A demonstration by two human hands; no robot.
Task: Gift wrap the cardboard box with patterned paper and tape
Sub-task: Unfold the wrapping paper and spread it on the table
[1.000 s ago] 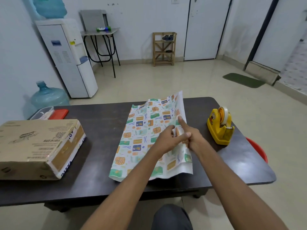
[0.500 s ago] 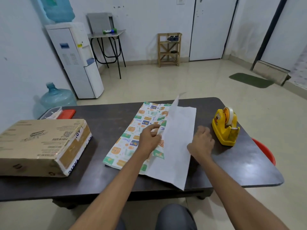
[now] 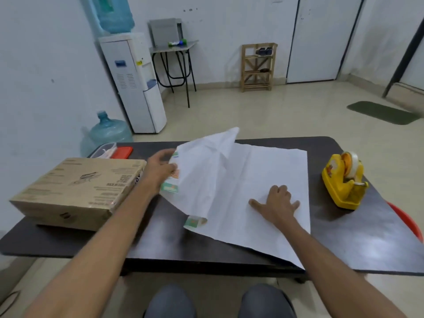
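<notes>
On the bench (image 3: 160, 246), spreading the patterned paper (image 3: 252, 177) white side up: left hand (image 3: 159, 172) grips its left flap, right hand (image 3: 278, 203) presses flat and open. Next, I'd guess, the cardboard box (image 3: 78, 191) goes on.

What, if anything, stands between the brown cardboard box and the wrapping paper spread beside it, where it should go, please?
Only the left hand, gripping the raised left flap of the white-backed patterned paper, lies between it and the brown cardboard box. The right hand presses the flat part.

One box (image 3: 78, 191), one sheet (image 3: 241, 180), one tape dispenser (image 3: 339, 187)
</notes>
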